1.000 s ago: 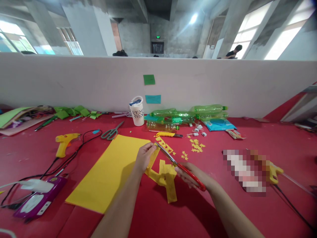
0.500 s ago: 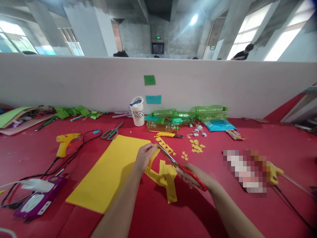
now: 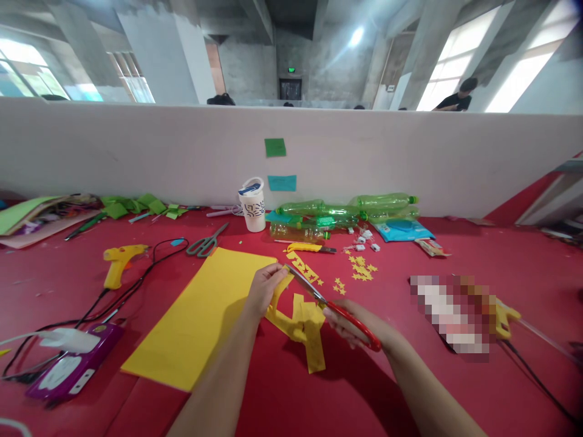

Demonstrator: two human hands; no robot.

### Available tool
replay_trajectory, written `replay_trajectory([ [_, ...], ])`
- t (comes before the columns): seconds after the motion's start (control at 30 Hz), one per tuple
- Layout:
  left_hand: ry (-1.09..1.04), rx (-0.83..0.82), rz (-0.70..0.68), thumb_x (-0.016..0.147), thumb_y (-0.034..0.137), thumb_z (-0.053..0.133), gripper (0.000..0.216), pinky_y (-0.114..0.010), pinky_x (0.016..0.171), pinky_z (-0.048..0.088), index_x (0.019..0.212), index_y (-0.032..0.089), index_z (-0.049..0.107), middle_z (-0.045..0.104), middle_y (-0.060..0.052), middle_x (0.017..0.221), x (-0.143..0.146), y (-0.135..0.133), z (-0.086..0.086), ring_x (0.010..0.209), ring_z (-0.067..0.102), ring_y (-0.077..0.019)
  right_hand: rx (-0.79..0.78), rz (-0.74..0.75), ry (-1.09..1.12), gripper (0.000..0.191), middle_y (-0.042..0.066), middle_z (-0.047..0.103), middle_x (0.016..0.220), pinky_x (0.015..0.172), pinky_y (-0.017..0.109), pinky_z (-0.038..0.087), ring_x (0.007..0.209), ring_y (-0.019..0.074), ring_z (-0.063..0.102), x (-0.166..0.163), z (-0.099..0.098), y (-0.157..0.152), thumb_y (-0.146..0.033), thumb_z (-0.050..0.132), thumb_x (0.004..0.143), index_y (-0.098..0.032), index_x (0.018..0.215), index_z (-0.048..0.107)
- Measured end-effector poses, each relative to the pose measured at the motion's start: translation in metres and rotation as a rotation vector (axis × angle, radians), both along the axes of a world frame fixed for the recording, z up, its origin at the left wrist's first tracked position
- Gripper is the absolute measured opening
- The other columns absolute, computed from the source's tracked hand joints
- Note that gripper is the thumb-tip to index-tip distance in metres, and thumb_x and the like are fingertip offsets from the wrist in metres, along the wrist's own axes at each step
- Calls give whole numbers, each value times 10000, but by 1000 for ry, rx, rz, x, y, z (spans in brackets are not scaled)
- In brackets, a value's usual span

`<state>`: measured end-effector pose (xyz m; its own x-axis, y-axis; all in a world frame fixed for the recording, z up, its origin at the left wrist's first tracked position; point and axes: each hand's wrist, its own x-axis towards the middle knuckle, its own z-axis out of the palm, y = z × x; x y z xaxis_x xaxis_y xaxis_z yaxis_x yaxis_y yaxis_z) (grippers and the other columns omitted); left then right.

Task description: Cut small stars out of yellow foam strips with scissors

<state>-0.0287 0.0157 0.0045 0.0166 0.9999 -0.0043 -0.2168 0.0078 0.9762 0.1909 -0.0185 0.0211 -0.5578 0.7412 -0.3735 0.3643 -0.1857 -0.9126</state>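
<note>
Head view: at the right edge of the yellow sheet (image 3: 200, 312), your left hand (image 3: 264, 288) pinched a yellow strip (image 3: 282, 287), presumably steadying it for scissors (image 3: 337, 308) your right hand (image 3: 359, 312) gripped.

No word or number could be read. A lit green sign (image 3: 291, 70) stood above the door (image 3: 290, 89), its marks too small to tell. The cup (image 3: 252, 209) bore dark, illegible marks; print on the red-and-white packet (image 3: 432, 246) was too blurred to make out.
</note>
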Motion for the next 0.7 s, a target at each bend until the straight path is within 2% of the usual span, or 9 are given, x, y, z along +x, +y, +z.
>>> replay_trajectory([
  [0.17,37,38,33,712,313,567,161,-208,495,375,666,159,570,532,13,565,1,2,1,506,484,-98,-7,7,45,308,-68,362,495,363,176,348,344,45,329,0,0,1,-476,463,801,-194,681,429],
  [0.23,106,145,185,719,294,562,132,-229,622,410,760,172,590,574,-10,705,1,3,4,664,533,-128,-9,-13,82,328,-78,351,460,355,179,359,323,46,319,-2,-3,4,-488,446,807,-195,662,415],
  [0.3,180,270,406,720,274,565,144,-241,726,398,835,189,582,574,-21,829,0,3,8,796,527,-141,-5,-83,121,351,-87,343,430,332,180,358,298,47,303,-4,-8,8,-516,421,809,-199,659,401],
  [0.37,223,319,475,736,282,548,125,-236,707,394,821,193,574,564,-14,797,3,0,10,762,517,-133,5,-204,145,371,-97,334,408,300,177,341,269,48,284,-6,-14,11,-550,396,805,-203,674,395],
  [0.4,227,305,405,755,298,525,121,-231,660,394,782,190,574,556,-7,731,6,-3,11,695,510,-125,5,-247,159,380,-101,327,396,295,174,336,262,48,277,-7,-17,13,-561,380,807,-204,679,395],
  [0.5,209,144,-151,816,384,403,312,-239,507,363,706,166,597,543,-12,566,22,-12,9,516,478,-121,-2,-275,205,401,-104,316,377,285,167,326,252,50,272,-8,-21,14,-578,341,814,-205,675,391],
  [0.53,185,102,-261,826,410,368,368,-243,485,352,689,159,600,537,-16,534,28,-15,8,484,468,-120,0,-262,217,401,-103,320,381,286,167,329,251,50,276,-9,-21,13,-576,336,817,-205,674,392],
  [0.6,117,56,-306,829,439,344,400,-245,472,343,698,157,595,536,-16,525,38,-19,6,463,460,-117,12,-225,226,392,-101,329,389,295,170,341,252,48,284,-9,-19,11,-564,346,821,-204,675,395],
  [0.7,-27,32,-131,810,469,375,365,-239,489,354,847,168,580,555,-6,577,41,-18,4,502,487,-116,30,-172,199,365,-100,338,407,329,169,367,268,37,283,-10,-14,6,-538,391,819,-201,680,402],
])
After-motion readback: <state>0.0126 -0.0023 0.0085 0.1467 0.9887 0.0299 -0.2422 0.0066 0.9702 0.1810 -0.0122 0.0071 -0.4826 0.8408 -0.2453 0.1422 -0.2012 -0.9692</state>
